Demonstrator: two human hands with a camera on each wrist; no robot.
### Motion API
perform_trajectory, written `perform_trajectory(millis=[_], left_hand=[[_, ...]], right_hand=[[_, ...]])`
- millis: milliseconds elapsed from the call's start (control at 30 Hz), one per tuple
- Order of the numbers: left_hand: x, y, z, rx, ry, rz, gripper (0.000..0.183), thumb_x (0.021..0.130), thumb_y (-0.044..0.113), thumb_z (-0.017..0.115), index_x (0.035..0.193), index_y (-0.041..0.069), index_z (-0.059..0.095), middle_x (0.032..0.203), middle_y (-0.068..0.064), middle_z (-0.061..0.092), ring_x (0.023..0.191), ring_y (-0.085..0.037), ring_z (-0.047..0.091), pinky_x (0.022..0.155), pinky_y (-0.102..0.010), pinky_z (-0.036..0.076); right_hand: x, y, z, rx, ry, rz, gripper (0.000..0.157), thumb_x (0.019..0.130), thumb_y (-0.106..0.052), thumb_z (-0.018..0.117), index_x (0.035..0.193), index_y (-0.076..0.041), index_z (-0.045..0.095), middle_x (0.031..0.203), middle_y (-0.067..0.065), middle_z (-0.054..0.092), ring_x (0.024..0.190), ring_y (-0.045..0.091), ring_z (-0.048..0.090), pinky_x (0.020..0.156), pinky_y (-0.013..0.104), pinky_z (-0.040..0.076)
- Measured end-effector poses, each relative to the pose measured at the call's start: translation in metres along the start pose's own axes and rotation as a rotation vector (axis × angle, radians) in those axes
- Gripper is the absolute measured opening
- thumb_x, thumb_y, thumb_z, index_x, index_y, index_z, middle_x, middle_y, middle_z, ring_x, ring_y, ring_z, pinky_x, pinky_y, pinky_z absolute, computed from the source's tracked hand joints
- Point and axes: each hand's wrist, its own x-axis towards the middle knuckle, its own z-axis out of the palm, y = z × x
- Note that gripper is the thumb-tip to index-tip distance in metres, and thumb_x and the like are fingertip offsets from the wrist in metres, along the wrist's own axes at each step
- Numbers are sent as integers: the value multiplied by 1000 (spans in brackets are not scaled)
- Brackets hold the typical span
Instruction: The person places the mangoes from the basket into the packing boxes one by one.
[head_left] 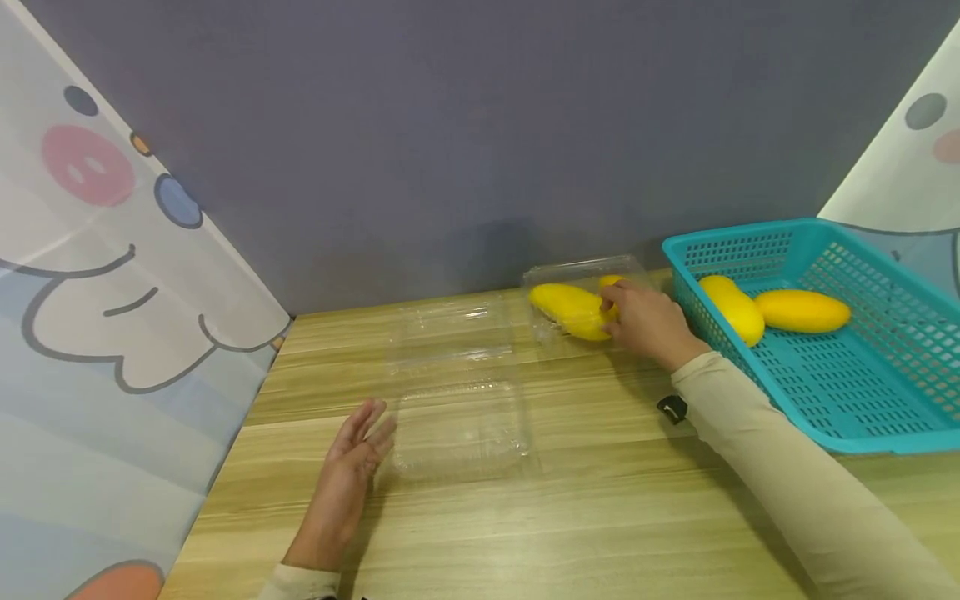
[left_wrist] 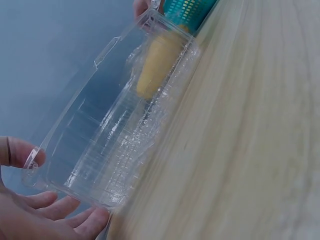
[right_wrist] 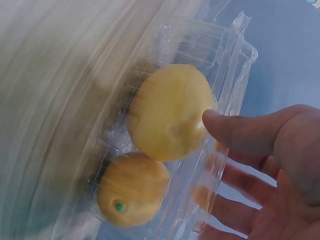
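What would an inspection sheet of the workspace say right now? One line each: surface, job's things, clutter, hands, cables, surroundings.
Surface: wood-grain table.
Job's things: nearer clear container lies open; farther clear container has two yellow fruits; teal basket has two more.
Clutter: small black item beside the right sleeve, identity unclear.
Hands: left hand by the nearer container's left edge; right hand at the farther container, grip unclear.
Cables: nothing seen.
Surroundings: grey backdrop; cartoon-printed panels either side.
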Motion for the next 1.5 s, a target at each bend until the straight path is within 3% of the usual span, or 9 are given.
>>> perform_trajectory(millis=[67, 233, 367, 467, 567, 667, 1000, 1300, 1500], left_hand=[[-2, 1, 0, 6, -5, -11, 66, 100, 1, 33, 160, 10, 8, 166, -6, 16, 130, 4, 47, 103, -11, 40], [-5, 2, 0, 19, -15, -16, 66, 100, 2, 34, 160, 11, 7, 166, -6, 13, 132, 3, 46, 106, -14, 39], [-7, 3, 3, 19, -36, -17, 67, 100, 3, 35, 160, 9, 5, 167, -8, 10, 146, -18, 34, 122, -39, 28], [-8, 4, 6, 4, -55, -12, 68, 100, 2, 35, 159, 8, 3, 168, -12, 7, 151, -36, 22, 123, -61, 11], [-10, 4, 10, 1, -68, -10, 72, 96, -2, 35, 159, 7, 1, 167, -14, 5, 151, -42, 17, 120, -68, 5], [-10, 5, 13, 5, -66, -13, 75, 93, -4, 36, 159, 7, 2, 167, -15, 7, 151, -43, 18, 120, -67, 7], [-10, 3, 19, 3, -89, -10, 79, 87, -7, 37, 158, 6, 4, 166, -14, 7, 150, -46, 16, 119, -70, 5], [-9, 3, 20, 18, -65, -19, 62, 101, 5, 34, 158, 8, 9, 166, -12, 13, 150, -41, 22, 122, -62, 17], [-9, 4, 20, 23, -46, -39, 60, 104, 11, 35, 158, 9, 11, 166, -12, 13, 149, -43, 23, 122, -63, 15]], right_hand=[[2, -1, 1, 6, 4, 1, 27, 86, -18, 76, 109, -8, 66, 114, 12, 67, 80, 31, 64, 60, 47, 54], [7, -5, 2, 9, 24, 4, 27, 86, -14, 76, 109, -6, 66, 117, 15, 66, 96, 38, 64, 100, 62, 46], [11, -5, 3, 8, 31, 15, 26, 85, -12, 76, 108, -4, 65, 120, 17, 65, 107, 42, 62, 115, 65, 30], [14, -5, 4, 11, 25, 27, 26, 86, -12, 75, 109, -4, 65, 121, 17, 64, 104, 43, 61, 110, 64, 36], [17, -4, 4, 15, 24, 42, 26, 86, -13, 74, 110, -5, 64, 121, 17, 63, 99, 42, 61, 98, 62, 45], [20, -4, 4, 17, 21, 52, 27, 87, -13, 73, 110, -5, 63, 122, 17, 62, 98, 40, 61, 91, 61, 48], [27, -3, 3, -1, 23, 46, 25, 88, -12, 72, 109, -3, 62, 119, 19, 62, 111, 44, 60, 114, 69, 26], [30, -2, 5, 1, 26, 35, 24, 87, -7, 71, 108, -2, 60, 120, 21, 61, 119, 43, 56, 114, 71, 25], [30, -4, 5, -5, 8, 23, 26, 88, -7, 72, 110, -1, 60, 121, 22, 61, 112, 47, 58, 112, 71, 27]])
